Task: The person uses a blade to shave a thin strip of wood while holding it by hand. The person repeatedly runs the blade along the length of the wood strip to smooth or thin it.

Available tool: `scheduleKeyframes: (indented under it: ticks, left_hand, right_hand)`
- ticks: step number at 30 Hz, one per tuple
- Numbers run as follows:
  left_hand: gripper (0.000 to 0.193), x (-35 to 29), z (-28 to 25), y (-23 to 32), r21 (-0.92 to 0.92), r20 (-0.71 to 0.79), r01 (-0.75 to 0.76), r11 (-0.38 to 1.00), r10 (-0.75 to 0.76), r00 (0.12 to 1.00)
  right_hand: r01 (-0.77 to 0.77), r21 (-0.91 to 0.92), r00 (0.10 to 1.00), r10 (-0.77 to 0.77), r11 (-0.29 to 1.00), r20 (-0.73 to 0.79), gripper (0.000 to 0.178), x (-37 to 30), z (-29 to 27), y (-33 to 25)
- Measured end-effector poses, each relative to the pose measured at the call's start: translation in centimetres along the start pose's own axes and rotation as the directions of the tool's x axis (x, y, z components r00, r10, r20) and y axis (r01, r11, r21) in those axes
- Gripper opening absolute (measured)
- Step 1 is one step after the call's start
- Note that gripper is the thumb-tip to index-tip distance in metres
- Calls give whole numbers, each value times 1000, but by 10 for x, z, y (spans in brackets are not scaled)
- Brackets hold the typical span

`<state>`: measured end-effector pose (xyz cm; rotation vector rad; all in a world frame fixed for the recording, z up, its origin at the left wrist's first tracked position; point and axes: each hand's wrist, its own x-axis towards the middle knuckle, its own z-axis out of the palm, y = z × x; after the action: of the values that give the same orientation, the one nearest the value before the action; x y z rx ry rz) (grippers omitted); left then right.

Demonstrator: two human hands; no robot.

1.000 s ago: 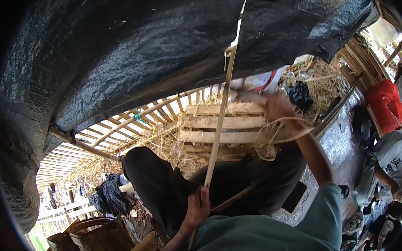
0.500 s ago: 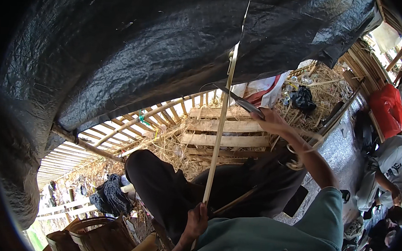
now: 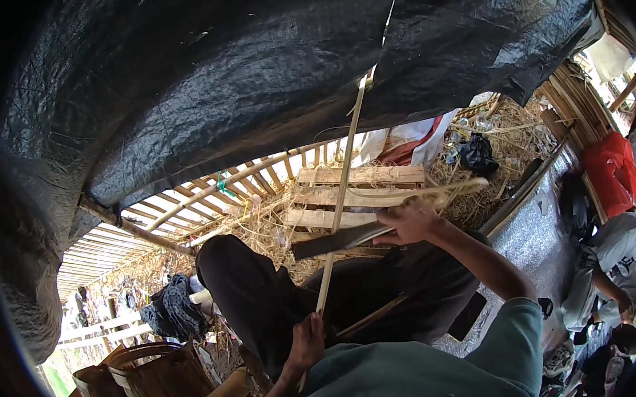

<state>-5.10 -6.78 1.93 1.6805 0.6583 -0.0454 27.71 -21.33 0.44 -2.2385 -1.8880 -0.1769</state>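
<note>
A long pale bamboo strip (image 3: pixel 342 193) rises from my lap toward the black sheet, its far end thin and split. Low in the view, my left hand (image 3: pixel 308 341) is closed around the near part of this strip. My right hand (image 3: pixel 410 222) grips a knife whose broad dark blade (image 3: pixel 330 243) lies across the strip above my knees; the handle is hidden in the fingers. Thin curled shavings (image 3: pixel 450 187) show beside and above the right hand. Another thin stick (image 3: pixel 372 317) rests on my dark trousers.
A black plastic sheet (image 3: pixel 267 72) hangs over the far side. Below it are a slatted bamboo rail (image 3: pixel 186 209) and wooden slats (image 3: pixel 363 176) among straw. Bamboo baskets (image 3: pixel 154 378) stand at lower left. At right are a red bag (image 3: pixel 611 173) and another person (image 3: pixel 616 268).
My right hand and the knife have come down toward me along the strip, and the blade has swung to point lower left. The strip has tilted slightly left; my left hand barely shifts.
</note>
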Motion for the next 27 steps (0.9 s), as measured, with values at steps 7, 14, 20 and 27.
scheduleKeyframes:
  ticks: [7, 14, 20, 27]
  left_hand:
    - [43, -14, -1, 7, 79, 37, -93, 993, 90, 995]
    - [51, -19, -11, -19, 157, 19, -176, 972, 175, 984]
    - [51, -23, -10, -8, 33, 49, -49, 998, 48, 998]
    - [49, -22, -8, -9, 68, 11, -190, 979, 190, 982]
  right_hand:
    - [-580, 60, 814, 581, 812, -2, 42, 25, -18, 85]
    - [-797, 365, 549, 829, 481, 108, 61, 97, -29, 108]
    - [-472, 705, 547, 452, -529, 705, 66, 73, -20, 105]
    - [-625, -37, 770, 607, 780, -199, 51, 60, -21, 69]
